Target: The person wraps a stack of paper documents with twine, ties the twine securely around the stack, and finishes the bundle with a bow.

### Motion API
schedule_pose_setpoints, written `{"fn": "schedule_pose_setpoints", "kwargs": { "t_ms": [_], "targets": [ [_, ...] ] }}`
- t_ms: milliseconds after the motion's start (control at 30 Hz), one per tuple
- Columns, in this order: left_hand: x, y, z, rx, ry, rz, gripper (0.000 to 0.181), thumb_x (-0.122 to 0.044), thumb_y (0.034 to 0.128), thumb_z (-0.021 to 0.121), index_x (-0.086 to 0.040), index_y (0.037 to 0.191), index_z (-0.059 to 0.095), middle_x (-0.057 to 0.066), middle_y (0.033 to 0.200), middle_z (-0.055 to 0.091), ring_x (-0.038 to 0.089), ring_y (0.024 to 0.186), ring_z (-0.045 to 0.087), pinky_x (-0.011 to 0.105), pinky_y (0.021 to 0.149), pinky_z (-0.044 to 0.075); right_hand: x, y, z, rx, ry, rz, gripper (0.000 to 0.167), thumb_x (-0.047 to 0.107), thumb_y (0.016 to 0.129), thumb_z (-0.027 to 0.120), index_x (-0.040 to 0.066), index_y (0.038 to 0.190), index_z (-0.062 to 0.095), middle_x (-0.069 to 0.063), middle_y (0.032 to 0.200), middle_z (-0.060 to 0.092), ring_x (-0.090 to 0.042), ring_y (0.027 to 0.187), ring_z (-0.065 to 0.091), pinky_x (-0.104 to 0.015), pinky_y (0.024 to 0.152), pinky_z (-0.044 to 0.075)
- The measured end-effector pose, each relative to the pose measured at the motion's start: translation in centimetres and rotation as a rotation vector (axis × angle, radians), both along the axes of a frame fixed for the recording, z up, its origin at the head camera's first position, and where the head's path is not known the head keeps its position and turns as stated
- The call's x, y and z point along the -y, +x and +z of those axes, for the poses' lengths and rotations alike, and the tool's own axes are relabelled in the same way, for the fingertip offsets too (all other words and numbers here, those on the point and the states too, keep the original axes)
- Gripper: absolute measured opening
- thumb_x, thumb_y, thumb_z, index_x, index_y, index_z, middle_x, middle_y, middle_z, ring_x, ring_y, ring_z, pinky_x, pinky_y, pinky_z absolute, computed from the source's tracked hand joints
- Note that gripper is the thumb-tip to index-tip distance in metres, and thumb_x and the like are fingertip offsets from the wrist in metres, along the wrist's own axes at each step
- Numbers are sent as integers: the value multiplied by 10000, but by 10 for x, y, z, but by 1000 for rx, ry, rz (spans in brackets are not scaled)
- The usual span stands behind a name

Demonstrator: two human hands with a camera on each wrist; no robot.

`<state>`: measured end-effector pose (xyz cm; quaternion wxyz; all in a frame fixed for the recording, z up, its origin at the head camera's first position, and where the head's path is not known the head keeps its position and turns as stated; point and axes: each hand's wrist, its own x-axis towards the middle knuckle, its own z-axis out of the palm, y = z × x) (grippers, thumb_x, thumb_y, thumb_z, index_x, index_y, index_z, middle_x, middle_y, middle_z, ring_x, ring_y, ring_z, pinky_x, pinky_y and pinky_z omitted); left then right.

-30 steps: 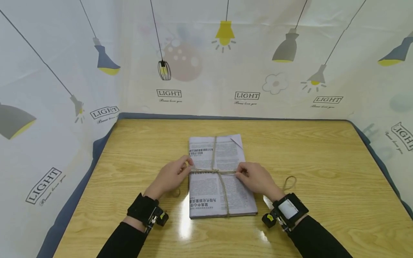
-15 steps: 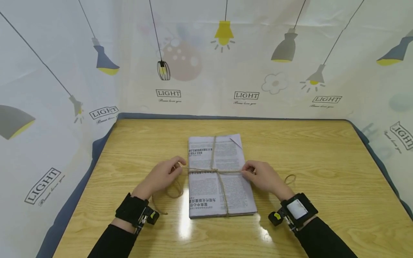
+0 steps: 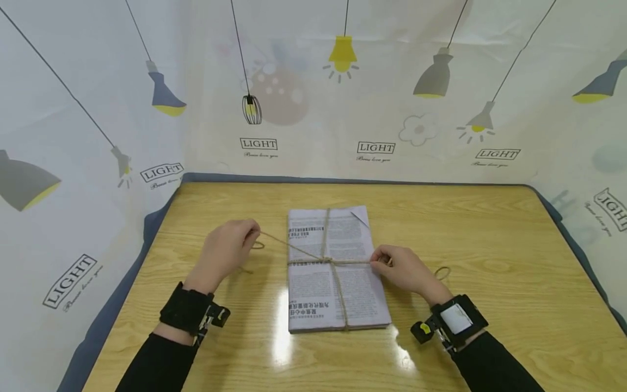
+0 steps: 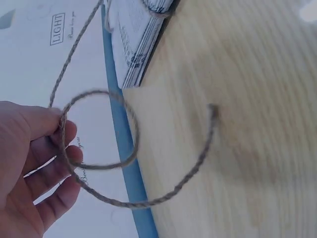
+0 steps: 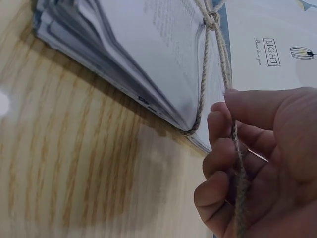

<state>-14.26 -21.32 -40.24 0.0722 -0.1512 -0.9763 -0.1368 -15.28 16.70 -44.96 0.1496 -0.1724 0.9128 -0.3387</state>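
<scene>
A stack of folded newspapers [image 3: 308, 288] lies flat, twine crossing it both ways with a knot [image 3: 325, 260] near the middle. My left hand [image 3: 224, 251], left of the stack and raised, pinches one twine end [image 3: 289, 244], which runs taut to the knot. In the left wrist view the loose tail [image 4: 171, 194] curls below that hand [image 4: 29, 163]. At the stack's right edge my right hand [image 3: 404, 268] pinches the other twine end; in the right wrist view this strand [image 5: 225, 62] runs from the knot through the fingers of the hand [image 5: 267, 153].
The stack rests on a wood-grain table [image 3: 465, 228]. A pale cloth [image 3: 303, 158] printed with lamps hangs around its back and sides. A twine loop [image 3: 442, 272] shows beyond my right wrist. Each wrist wears a black strap with a small camera.
My left hand has moved left and up from the stack's left edge, drawing its twine out at a slant. My right hand has shifted slightly right, still pinching its strand.
</scene>
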Motion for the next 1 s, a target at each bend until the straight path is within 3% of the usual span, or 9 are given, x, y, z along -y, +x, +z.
{"fn": "schedule_pose_setpoints", "kwargs": {
  "t_ms": [100,233,367,533,767,867,1000],
  "targets": [
    [0,-3,7,-38,5,40,148,-192,986,576,-97,1037,678,69,877,708,173,678,612,320,596,484,0,0,0,12,-4,19,77,190,955,613,128,957,658,7,828,622,-123,732,536,-269,660,442],
    [-1,-6,16,-4,101,78,212,-260,1013,530,-116,1078,671,47,886,705,184,722,628,350,644,497,2,0,1,29,-5,30,76,195,954,614,132,959,656,13,836,624,-118,739,541,-258,656,449],
    [-3,-8,26,46,216,65,246,-310,1031,485,-141,1068,660,37,862,699,165,716,611,338,646,467,4,1,2,38,-10,45,76,199,953,614,134,965,653,7,839,624,-124,735,538,-252,640,447],
    [-7,-9,33,83,301,38,274,-361,1040,444,-172,1037,641,32,818,663,133,677,555,314,633,398,4,2,6,39,-15,58,79,196,957,610,130,973,651,-4,832,616,-129,719,522,-255,626,434],
    [-18,-12,46,139,462,-5,276,-417,1021,465,-188,941,596,8,693,473,177,572,395,303,588,342,5,-1,11,20,5,61,99,193,961,605,117,993,660,0,817,604,-121,706,507,-252,624,419],
    [-26,-14,53,112,443,-29,260,-399,1018,485,-190,967,630,15,672,465,175,560,369,303,586,326,8,-4,15,-3,3,62,129,189,963,601,96,1020,670,-3,810,604,-120,681,503,-253,608,420],
    [-43,-19,64,26,261,-28,263,-386,1013,504,-207,1049,693,-12,738,618,134,593,471,282,590,354,15,-10,26,-47,2,71,185,195,966,594,74,1076,680,-3,802,608,-124,641,498,-262,578,423]
  ]
}}
